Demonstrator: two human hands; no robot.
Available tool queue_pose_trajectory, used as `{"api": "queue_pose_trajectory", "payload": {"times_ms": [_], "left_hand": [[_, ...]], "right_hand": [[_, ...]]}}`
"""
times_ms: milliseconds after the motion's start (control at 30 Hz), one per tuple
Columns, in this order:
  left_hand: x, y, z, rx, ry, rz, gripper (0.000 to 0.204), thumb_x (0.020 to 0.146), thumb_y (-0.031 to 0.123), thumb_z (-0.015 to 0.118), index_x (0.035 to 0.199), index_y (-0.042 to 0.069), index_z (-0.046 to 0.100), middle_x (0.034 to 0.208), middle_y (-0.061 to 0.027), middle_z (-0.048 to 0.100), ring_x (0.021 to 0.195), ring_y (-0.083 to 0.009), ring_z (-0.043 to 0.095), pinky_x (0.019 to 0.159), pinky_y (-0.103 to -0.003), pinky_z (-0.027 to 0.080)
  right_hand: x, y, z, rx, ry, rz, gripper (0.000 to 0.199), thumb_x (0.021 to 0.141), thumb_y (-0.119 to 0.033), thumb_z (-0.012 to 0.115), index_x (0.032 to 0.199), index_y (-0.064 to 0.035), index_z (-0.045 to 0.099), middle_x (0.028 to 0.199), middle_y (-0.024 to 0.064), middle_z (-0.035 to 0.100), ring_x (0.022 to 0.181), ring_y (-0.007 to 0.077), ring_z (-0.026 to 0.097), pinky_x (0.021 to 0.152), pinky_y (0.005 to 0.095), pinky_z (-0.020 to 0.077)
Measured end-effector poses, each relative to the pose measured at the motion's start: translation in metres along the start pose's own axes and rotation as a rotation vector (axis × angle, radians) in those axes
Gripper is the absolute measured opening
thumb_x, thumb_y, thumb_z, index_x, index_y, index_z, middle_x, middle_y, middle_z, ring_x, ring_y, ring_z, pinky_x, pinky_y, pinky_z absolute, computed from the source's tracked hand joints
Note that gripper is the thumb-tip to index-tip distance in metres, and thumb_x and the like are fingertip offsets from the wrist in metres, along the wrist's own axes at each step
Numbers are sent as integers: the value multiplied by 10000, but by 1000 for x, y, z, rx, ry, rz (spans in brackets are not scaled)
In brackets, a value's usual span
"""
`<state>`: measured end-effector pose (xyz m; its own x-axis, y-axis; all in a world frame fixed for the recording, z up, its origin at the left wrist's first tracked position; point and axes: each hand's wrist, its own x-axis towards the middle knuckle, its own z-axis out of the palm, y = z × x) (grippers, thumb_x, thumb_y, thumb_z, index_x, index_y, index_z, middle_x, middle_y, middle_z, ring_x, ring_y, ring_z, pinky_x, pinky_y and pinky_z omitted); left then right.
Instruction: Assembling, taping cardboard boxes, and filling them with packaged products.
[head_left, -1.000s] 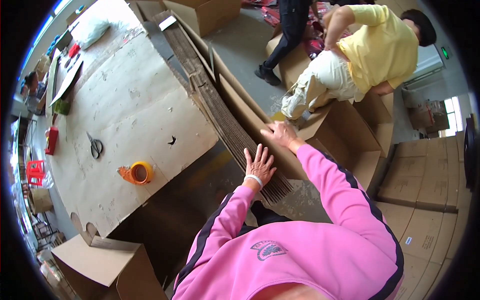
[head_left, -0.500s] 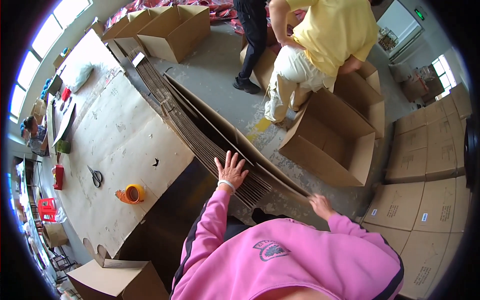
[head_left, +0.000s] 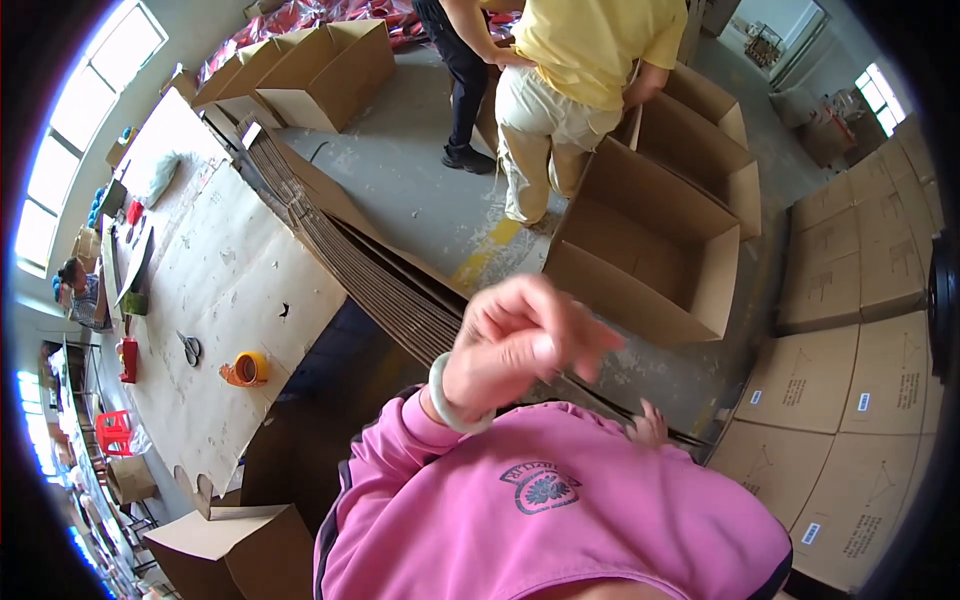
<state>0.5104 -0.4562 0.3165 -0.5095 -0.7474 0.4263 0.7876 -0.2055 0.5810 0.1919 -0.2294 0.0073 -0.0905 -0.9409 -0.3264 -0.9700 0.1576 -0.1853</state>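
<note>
My left hand (head_left: 515,345) is raised close in front of my chest. Its fingers are half bent, the thumb stands apart, and nothing shows between them; a pale bangle (head_left: 447,400) circles the wrist. Behind that hand, a stack of flattened cartons (head_left: 370,280) leans on edge along the table side. Lower right, my right hand (head_left: 648,424) is at the edge of a cardboard sheet (head_left: 590,388) standing apart from the stack. Its fingers point up and appear to grip the sheet; my pink top hides the palm and much of the sheet.
On the worn table (head_left: 240,290) lie scissors (head_left: 189,348) and an orange tape roll (head_left: 250,369). Open cartons (head_left: 650,240) stand ahead, by a person in a yellow shirt (head_left: 570,50) and another in dark trousers (head_left: 465,90). Packed cartons (head_left: 810,380) are stacked at right.
My left hand has let go of the stack and come up toward my chest, fingers bending. The right hand and the cardboard sheet's edge have moved nearer my body. The yellow-shirted person has straightened somewhat.
</note>
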Motion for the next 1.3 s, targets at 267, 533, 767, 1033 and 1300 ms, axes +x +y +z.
{"api": "queue_pose_trajectory", "payload": {"times_ms": [267,533,767,1033,1300], "left_hand": [[15,-6,84,-372,-586,48,638,782,594,410,971,-3,531,1257,-323,225,1206,-394,242,986,-481,177],[-7,-5,113,-677,-740,-21,777,771,673,346,1060,-35,479,1270,-405,145,1151,-404,303,967,-461,238],[-27,-5,137,-1182,-1037,-120,785,769,663,380,1078,-54,469,1257,-404,167,1097,-361,362,943,-427,292],[-42,-13,147,-1620,-1235,-315,783,766,652,408,1081,-62,467,1250,-394,187,1069,-331,391,929,-409,319],[-37,-19,153,-1742,-1123,-481,741,765,639,422,1043,-44,491,1257,-358,207,1111,-336,340,942,-431,274]], "right_hand": [[54,-48,-31,423,295,-137,185,770,-212,515,795,-60,617,958,185,542,865,355,521,756,424,428],[71,-12,-43,110,221,22,243,767,-241,520,713,-13,583,837,205,567,783,385,537,700,438,438],[-19,-16,-70,129,281,171,232,778,-238,519,752,-18,587,931,225,562,846,383,538,741,437,441],[-130,-88,-72,128,260,409,232,776,-242,534,717,-20,564,875,199,557,779,370,548,680,450,436],[-229,-190,-41,158,168,643,194,790,-214,524,699,-47,562,756,149,553,696,338,556,588,442,432]]}}
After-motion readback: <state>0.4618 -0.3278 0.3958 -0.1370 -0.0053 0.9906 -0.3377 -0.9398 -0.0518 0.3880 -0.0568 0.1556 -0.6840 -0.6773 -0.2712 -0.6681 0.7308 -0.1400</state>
